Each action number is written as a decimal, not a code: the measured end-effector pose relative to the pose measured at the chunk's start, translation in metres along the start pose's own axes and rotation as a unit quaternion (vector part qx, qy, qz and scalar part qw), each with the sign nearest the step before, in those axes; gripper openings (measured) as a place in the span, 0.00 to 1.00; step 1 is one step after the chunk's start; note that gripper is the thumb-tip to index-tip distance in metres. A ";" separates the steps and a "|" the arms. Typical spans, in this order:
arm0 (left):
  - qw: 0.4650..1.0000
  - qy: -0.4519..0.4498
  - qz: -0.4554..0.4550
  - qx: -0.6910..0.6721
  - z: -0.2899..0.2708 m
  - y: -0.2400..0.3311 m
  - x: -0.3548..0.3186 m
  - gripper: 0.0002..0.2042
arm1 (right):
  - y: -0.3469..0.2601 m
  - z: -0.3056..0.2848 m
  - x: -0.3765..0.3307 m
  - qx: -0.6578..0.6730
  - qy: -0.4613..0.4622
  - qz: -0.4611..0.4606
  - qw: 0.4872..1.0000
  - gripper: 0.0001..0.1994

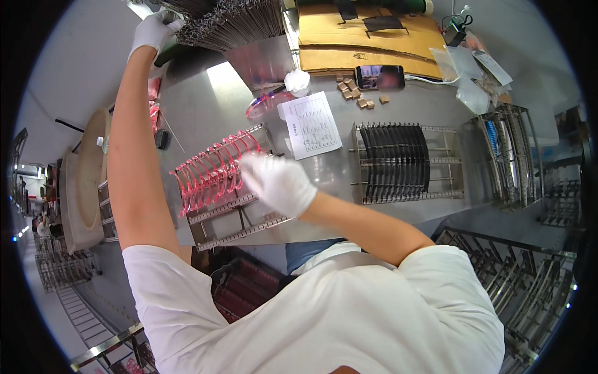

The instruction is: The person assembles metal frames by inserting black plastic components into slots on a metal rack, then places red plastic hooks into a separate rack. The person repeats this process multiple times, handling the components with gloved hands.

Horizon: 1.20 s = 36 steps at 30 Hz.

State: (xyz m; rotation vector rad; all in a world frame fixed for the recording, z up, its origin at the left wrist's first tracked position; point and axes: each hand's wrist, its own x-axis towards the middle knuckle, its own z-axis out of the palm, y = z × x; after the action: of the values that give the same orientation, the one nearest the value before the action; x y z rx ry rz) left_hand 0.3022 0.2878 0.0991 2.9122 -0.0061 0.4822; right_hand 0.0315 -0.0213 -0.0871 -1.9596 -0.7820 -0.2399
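My left hand point(156, 32), in a white glove, reaches far out to the upper left. Its fingers are curled at the edge of a dense stack of thin dark metal wire pieces point(230, 23), and whatever they pinch is hidden. A metal rack point(243, 232) with notched rails lies on the table in front of me, holding a row of glossy pink curved strips point(208, 174). Beside the right end of these strips is my right hand point(281, 186), also gloved; its fingers are blurred, so a hold cannot be made out.
Right of centre lies a second rack point(447, 194) with black curved strips point(395, 161). Behind it are a phone point(380, 77), small tan blocks point(349, 91) and yellow cardboard point(324, 51). A printed sheet point(314, 134) lies between the racks. More metal racks point(512, 156) stand far right.
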 end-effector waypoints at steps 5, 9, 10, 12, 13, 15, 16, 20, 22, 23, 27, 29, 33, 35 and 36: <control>1.000 0.012 -0.009 -0.019 0.004 -0.001 0.005 0.20 | -0.011 0.024 -0.072 -0.081 -0.248 -0.074 0.963 0.17; 0.985 0.102 -0.075 -0.116 -0.012 -0.035 0.015 0.23 | -0.004 0.026 -0.065 -0.078 -0.408 0.017 0.909 0.17; 0.975 0.109 -0.118 -0.152 -0.025 -0.043 0.014 0.24 | -0.016 0.016 -0.056 -0.087 -0.392 0.005 0.916 0.17; 0.913 0.186 -0.163 -0.325 -0.064 -0.064 0.001 0.24 | -0.030 -0.001 -0.045 -0.085 -0.345 -0.013 0.935 0.17; 0.841 0.285 -0.150 -0.435 -0.081 -0.055 -0.010 0.22 | -0.030 -0.007 -0.042 -0.083 -0.338 -0.014 0.938 0.17; 0.767 0.416 -0.099 -0.478 -0.126 -0.027 -0.064 0.20 | -0.024 -0.011 -0.042 -0.081 -0.322 -0.025 0.943 0.18; 0.782 0.459 -0.069 -0.416 -0.150 -0.015 -0.098 0.19 | -0.021 -0.010 -0.046 -0.084 -0.338 -0.013 0.937 0.18; 0.784 0.584 -0.048 -0.204 -0.202 0.006 -0.242 0.15 | 0.000 -0.004 -0.071 -0.100 -0.365 0.006 0.926 0.18; 0.837 0.510 -0.094 -0.173 -0.208 -0.015 -0.323 0.11 | 0.007 0.001 -0.085 -0.096 -0.375 -0.003 0.922 0.19; 0.846 0.493 -0.117 -0.167 -0.202 -0.018 -0.358 0.09 | 0.009 0.000 -0.089 -0.096 -0.377 -0.014 0.921 0.21; 0.798 0.515 -0.241 -0.199 -0.141 -0.021 -0.437 0.06 | 0.020 -0.006 -0.095 -0.111 -0.366 -0.048 0.923 0.23; 0.775 0.507 -0.304 -0.225 -0.116 -0.038 -0.466 0.05 | 0.020 -0.013 -0.095 -0.111 -0.383 -0.045 0.916 0.19; 0.682 0.530 -0.409 -0.294 -0.042 -0.052 -0.513 0.05 | -0.006 -0.008 -0.064 0.040 -0.229 -0.142 0.962 0.11; 0.697 0.465 -0.449 -0.311 0.012 -0.043 -0.525 0.07 | -0.025 0.000 -0.028 0.051 -0.159 -0.188 0.968 0.13; 0.717 0.408 -0.465 -0.320 0.039 -0.039 -0.528 0.07 | -0.034 0.008 -0.007 0.058 -0.124 -0.208 0.969 0.14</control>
State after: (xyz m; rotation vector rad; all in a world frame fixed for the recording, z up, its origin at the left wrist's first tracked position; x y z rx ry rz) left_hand -0.1840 0.3044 -0.1127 1.4996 1.0879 1.1646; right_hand 0.0038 -0.0064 -0.0698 -1.7185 -1.3429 -0.1934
